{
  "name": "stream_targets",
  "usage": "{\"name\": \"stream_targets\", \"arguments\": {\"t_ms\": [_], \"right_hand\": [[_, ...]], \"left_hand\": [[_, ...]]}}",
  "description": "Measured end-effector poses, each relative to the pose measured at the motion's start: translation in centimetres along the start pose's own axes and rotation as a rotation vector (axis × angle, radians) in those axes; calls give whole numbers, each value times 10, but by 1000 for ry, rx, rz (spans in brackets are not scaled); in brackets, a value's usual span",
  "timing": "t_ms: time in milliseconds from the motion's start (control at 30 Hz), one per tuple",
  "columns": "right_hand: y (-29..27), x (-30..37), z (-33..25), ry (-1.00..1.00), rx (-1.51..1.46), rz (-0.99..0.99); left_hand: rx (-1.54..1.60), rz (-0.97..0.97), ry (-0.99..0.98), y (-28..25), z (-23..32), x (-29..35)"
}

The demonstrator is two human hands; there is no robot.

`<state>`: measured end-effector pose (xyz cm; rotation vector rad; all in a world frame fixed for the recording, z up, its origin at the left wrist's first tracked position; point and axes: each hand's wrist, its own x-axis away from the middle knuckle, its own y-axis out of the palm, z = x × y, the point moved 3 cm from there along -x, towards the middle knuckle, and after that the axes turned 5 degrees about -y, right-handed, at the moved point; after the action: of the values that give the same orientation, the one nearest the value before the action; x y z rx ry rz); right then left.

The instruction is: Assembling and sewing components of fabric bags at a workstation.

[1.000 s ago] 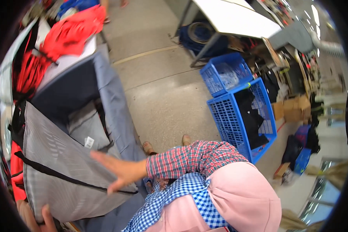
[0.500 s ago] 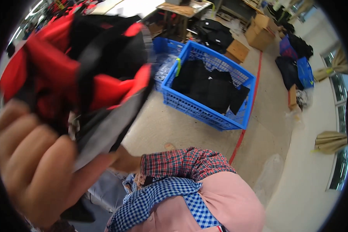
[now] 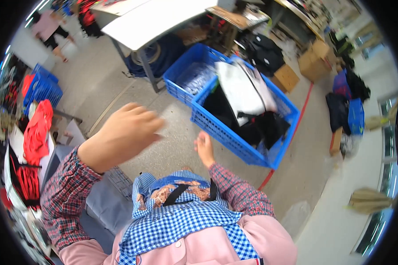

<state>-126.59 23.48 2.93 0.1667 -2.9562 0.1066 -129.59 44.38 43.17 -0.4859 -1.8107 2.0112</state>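
My left hand is raised over the floor left of the crate, holding nothing, its fingers loosely bent, apart and a little blurred. Lower down, close to the near side of the blue plastic crate, my right hand is open and empty. A white bag-like sewn piece with black edging and straps lies tilted in that crate. It rests on black fabric pieces and partly hides them. Neither hand touches the crate or the white piece.
A second blue crate with clear plastic in it adjoins the first. Behind stands a white-topped table. Red sewn pieces lie on a bench at left. A cardboard box stands back right; another person is far left.
The red, black and grey sewn piece has left my hands. A white and black piece now lies in the crate. My hands have drawn apart, and the view has shifted.
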Motion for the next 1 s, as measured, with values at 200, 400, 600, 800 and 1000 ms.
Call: {"name": "stream_targets", "arguments": {"t_ms": [200, 400, 600, 800, 1000], "right_hand": [[82, 38, 25, -122, 436, -521], [255, 84, 10, -280, 708, -1196], [484, 177, 27, -241, 824, -1416], [733, 341, -6, -579, 477, -1483], [902, 477, 164, -644, 892, -1629]], "left_hand": [[-35, -81, -1035, 88, -106, 324], [340, -136, -1801, 212, -39, 635], [850, 73, -2084, 419, 44, 803], [1331, 450, -2258, 650, 62, 873], [1372, 814, -2609, 806, 54, 900]]}}
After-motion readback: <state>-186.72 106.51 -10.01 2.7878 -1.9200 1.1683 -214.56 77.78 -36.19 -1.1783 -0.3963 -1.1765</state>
